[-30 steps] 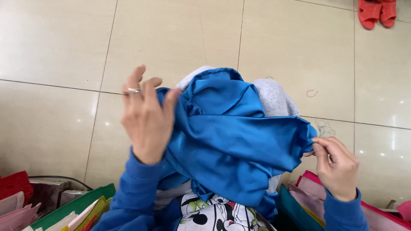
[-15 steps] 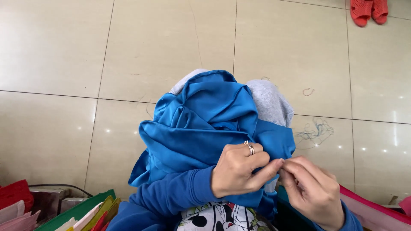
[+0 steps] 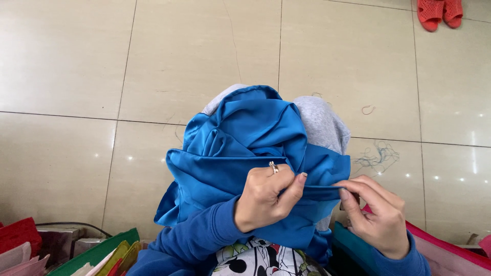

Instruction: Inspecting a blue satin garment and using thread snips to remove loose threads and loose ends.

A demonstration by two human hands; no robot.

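Since half a second earlier, both pinching hands, left hand (image 3: pixel 266 197) and right hand (image 3: pixel 376 214), had slid slightly apart along the folded near edge of the glossy blue satin fabric (image 3: pixel 245 143), which looked light, limp and slippery, best gripped at that edge.

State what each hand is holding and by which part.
Both hands pinch the shiny blue satin fabric along its folded lower edge: the left hand grips the edge near the middle, and the right hand pinches it at the right end.

The bunched blue satin cloth (image 3: pixel 240 148) is looking smooth and shiny; grey knit fabric (image 3: pixel 322 122) beneath it is looking matt, and the beige floor tiles (image 3: pixel 76 61) are gleaming glossy
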